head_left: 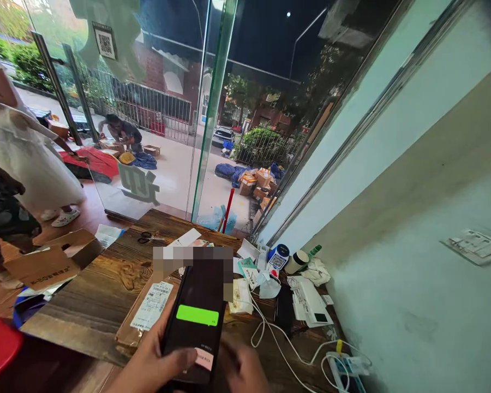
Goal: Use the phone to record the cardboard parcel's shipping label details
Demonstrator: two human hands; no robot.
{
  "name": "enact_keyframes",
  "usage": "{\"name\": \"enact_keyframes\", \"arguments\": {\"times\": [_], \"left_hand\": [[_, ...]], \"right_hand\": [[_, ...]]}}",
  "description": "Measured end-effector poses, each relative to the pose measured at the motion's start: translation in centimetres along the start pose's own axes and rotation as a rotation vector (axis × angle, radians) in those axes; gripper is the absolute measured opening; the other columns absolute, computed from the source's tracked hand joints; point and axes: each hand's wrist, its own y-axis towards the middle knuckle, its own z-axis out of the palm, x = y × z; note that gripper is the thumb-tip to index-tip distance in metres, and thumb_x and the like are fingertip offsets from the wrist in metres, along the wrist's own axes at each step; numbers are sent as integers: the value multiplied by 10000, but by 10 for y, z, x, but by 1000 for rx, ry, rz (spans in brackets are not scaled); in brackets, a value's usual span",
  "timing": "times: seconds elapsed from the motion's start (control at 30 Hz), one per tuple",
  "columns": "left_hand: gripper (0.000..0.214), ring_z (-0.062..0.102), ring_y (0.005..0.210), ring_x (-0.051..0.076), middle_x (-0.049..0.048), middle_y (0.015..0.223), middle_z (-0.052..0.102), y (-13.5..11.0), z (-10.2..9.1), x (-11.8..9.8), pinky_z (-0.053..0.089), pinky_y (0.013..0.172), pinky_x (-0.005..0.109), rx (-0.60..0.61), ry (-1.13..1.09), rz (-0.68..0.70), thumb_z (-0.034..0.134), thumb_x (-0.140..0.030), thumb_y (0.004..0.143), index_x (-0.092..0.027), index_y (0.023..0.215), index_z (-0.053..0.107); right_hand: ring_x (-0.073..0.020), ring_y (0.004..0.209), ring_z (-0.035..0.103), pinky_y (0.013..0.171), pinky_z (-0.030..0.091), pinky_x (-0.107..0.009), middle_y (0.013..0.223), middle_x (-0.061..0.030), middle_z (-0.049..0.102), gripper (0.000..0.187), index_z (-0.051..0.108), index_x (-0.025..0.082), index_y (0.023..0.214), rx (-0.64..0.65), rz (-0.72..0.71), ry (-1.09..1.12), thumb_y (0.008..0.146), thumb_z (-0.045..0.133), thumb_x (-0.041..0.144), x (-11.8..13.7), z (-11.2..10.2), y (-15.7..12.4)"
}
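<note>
A black smartphone (196, 333) is in my left hand (157, 355), tilted above the table. Its lit screen has a dark background with a green message bubble, and part of it is blurred out. My left thumb lies across the lower screen by a pale pink patch. My right hand (245, 365) is at the phone's lower right edge, smeared by motion, so its grip does not show. Under the phone, to the left, lies a brown cardboard parcel (125, 330) with a white shipping label (152, 305).
The wooden table (77, 305) also bears scissors (149, 237), white cables (270, 322), a white device (311, 305) and a blue-lidded container (279, 254). An open carton (45, 262) and a red stool (0, 349) stand left. Behind the glass door (213, 109) are people and parcels (262, 183).
</note>
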Motion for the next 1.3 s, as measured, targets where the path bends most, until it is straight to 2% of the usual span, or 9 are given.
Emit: {"name": "enact_keyframes", "arguments": {"times": [0.13,0.2,0.3,0.4,0.67,0.9,1.1,1.3], "left_hand": [[834,679,622,240,85,943,742,-1,-2,-4,557,439,300,44,-105,-73,704,-301,640,-257,1395,352],[767,675,617,244,91,992,732,-3,1,-5,522,369,281,34,-109,-75,656,-331,677,-261,1383,366],[724,675,670,253,87,1037,718,-6,6,-4,510,349,277,-3,-126,-60,563,-323,740,-266,1410,295],[713,670,682,245,81,1046,712,-10,9,-5,520,364,279,-33,-131,-58,506,-283,770,-269,1430,239],[762,656,643,240,38,947,720,-15,8,-7,529,366,299,-104,-130,-43,565,-268,748,-288,1432,230],[748,636,571,220,34,906,720,-18,11,-7,525,347,299,-114,-138,-25,572,-255,743,-272,1424,263],[763,655,602,237,41,904,726,-20,11,-6,521,340,293,-120,-154,-15,600,-258,732,-260,1423,277],[835,669,625,223,-20,833,734,-20,12,-7,532,374,271,-147,-173,-17,651,-276,713,-331,1430,229]], "right_hand": [[-261,1142,562,960,461,-377,1219,-61,634,559,614,224,1183,-87,34,365,803,519,623,1,23,7],[-267,1127,574,919,491,-365,1262,-54,608,615,598,225,1213,-150,101,506,742,601,620,3,39,1],[-266,1042,622,854,523,-352,1230,-60,631,686,573,215,1246,-178,159,596,673,695,573,5,56,-10],[-251,1029,626,883,504,-334,1178,-46,663,676,572,219,1245,-156,124,598,659,719,523,8,57,-15],[-213,996,640,840,510,-261,1093,1,705,555,601,237,1207,-142,145,600,669,701,332,27,52,-16],[-222,1036,626,879,492,-282,1137,-26,686,614,551,208,1260,-111,144,589,670,678,317,26,52,-20],[-221,1050,606,898,476,-284,1178,-29,662,623,538,223,1279,-103,136,535,682,672,345,19,52,-21],[-240,1047,605,918,470,-325,1185,-39,658,609,552,219,1266,-117,102,545,688,678,361,17,54,-19]]}}
